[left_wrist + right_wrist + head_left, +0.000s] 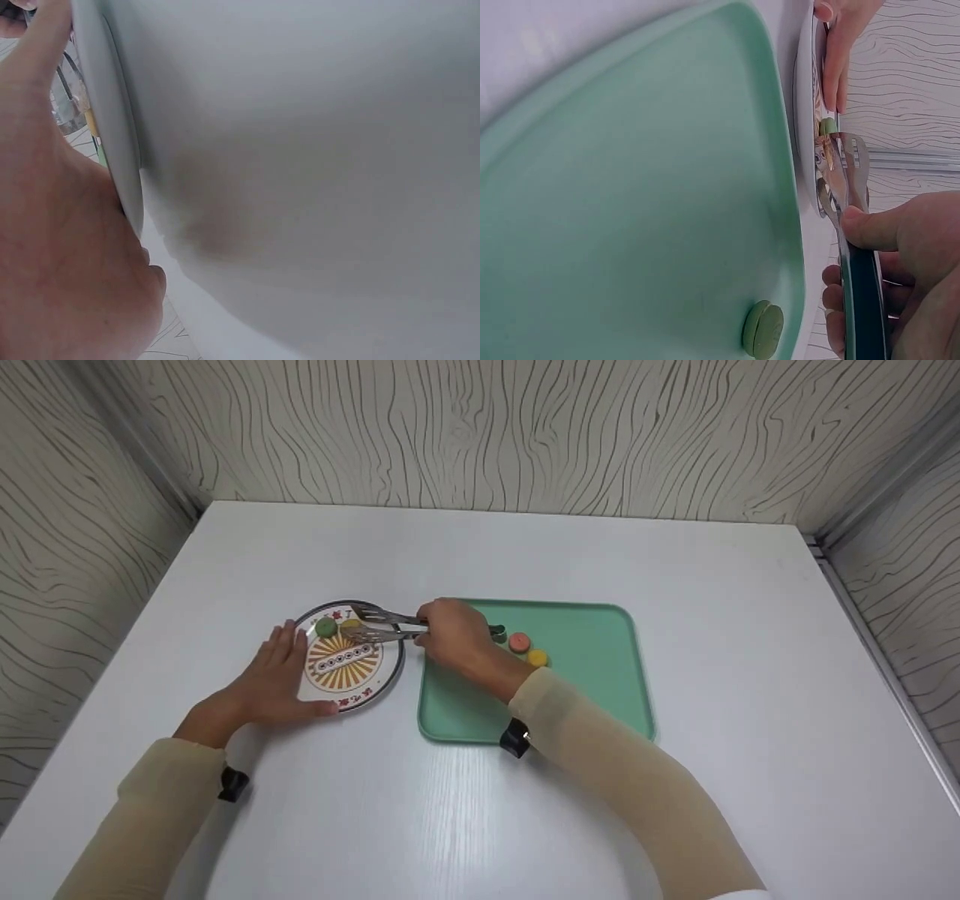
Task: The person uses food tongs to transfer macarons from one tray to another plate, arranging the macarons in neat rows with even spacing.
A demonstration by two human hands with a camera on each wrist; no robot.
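Note:
My right hand [457,634] grips metal tongs [390,635], seen in the right wrist view with a dark handle. The tongs reach over a white plate [388,679] with a printed sunburst. A yellow macaron [349,627] lies at the tong tips on the plate; whether they pinch it I cannot tell. Beside it sits a green macaron [325,627]. My left hand [274,682] rests at the plate's left edge, fingers straight along the rim and thumb spread to the near side. In the left wrist view, the left hand [67,247] hides part of the plate.
A green tray [585,690] lies right of the plate, under my right forearm. On it are a pink macaron [519,642], a yellow macaron [537,658] and a green macaron [763,330]. Patterned panels [465,435] stand behind and beside the white table [420,825].

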